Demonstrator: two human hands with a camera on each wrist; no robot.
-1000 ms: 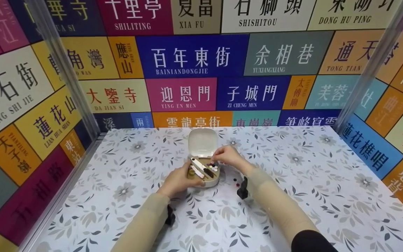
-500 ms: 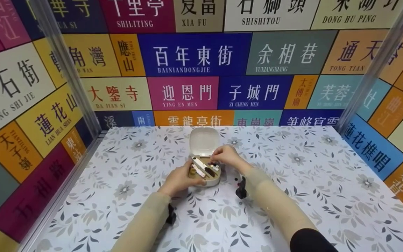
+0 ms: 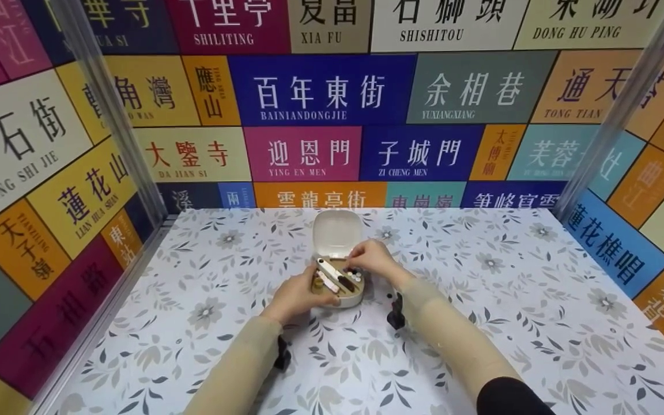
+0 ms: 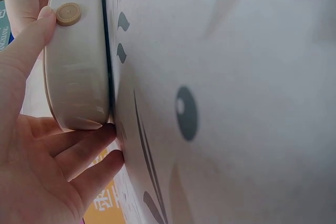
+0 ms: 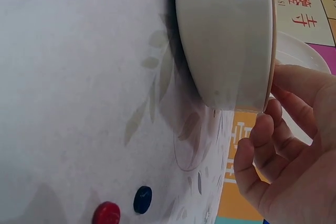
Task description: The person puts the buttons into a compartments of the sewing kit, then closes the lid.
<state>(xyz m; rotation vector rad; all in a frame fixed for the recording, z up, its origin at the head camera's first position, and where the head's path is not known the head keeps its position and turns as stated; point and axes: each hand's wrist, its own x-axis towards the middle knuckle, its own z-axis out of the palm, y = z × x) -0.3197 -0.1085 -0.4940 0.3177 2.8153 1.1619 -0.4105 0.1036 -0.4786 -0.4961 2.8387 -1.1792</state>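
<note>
Now the left hand (image 3: 297,297) is gripping the open case (image 3: 336,282) — right hand (image 3: 373,259) fingers pinching among its small buttons (image 3: 353,275), sorting; next needs a delicate pick.

Small items inside the open case (image 3: 338,282) are too small to identify. The right hand (image 3: 371,259) hides whatever its fingers (image 3: 357,253) touch.

The head view looks forward and down over the floral-patterned tabletop (image 3: 482,323) from above. Both wrist views sit very close and low at tabletop level, sharing the small cream oval plastic box (image 3: 338,288) (image 4: 76,61) (image 5: 226,40) from opposite sides.
</note>
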